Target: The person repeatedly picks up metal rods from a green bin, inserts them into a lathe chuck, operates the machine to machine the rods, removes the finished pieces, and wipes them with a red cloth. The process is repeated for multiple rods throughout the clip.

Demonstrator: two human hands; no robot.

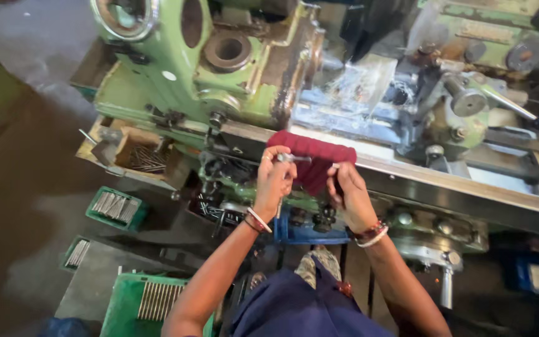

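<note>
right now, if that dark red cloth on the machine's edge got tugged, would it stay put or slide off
The dark red cloth droops over the machine's rail, so it is probably floppy and light. It would likely slide or bunch when pulled. The right hand seems to touch its lower edge, which may hold it in place.

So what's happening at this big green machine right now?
A person stands at a green lathe, seen from above. The left hand grips a small metal part, and the right hand pinches another small metal piece. Both hands are at a dark red cloth draped over the machine's front rail. Green trays of metal rods sit on the floor to the left, beside a wooden box of more rods.
</note>
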